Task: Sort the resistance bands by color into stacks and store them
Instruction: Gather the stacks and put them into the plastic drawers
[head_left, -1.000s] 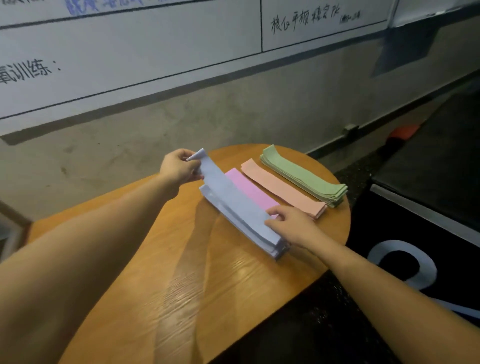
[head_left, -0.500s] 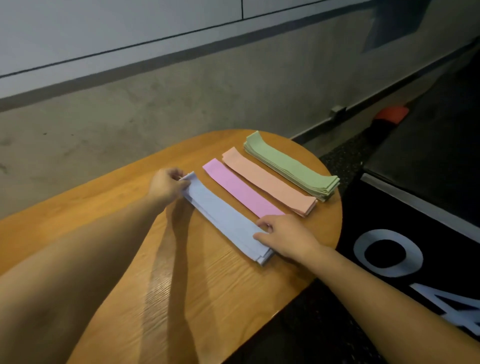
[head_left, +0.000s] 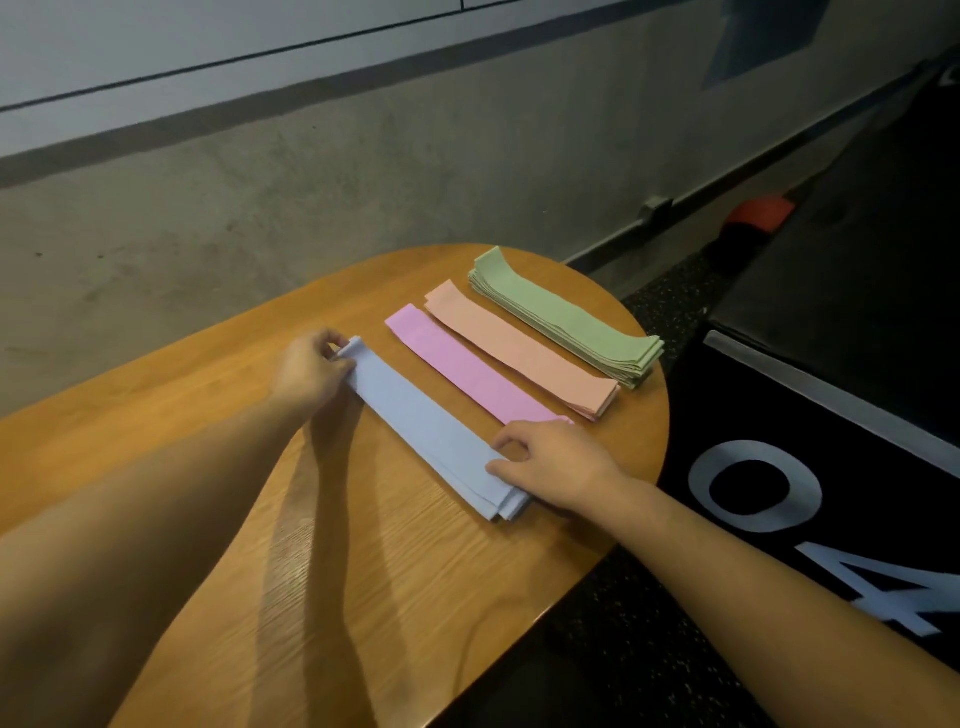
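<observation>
The blue bands (head_left: 431, 431) lie in a flat stack in the middle of the wooden table (head_left: 218, 545). The stack runs from 10 o'clock to 4 o'clock. The left hand (head_left: 311, 374) is at the 10 o'clock end of the stack. Its fingers are curled and pinch that end of the blue bands. The right hand (head_left: 556, 462) is at the 4 o'clock end. Its fingers are bent and its fingertips press down on the top blue band.

Just beside the blue stack, toward 2 o'clock, lie the pink bands (head_left: 457, 364). Next come the peach bands (head_left: 524, 348), touching the pink ones along the side. Past those, closest to the table's round edge, is the green stack (head_left: 566, 317), the thickest one. All four lie side by side and point the same way.

At 3 o'clock, off the table, is a black mat (head_left: 779, 415) with big white numbers that read "04". Toward 1 o'clock a small red thing (head_left: 758, 215) sits on the floor by the gray wall (head_left: 311, 197).
</observation>
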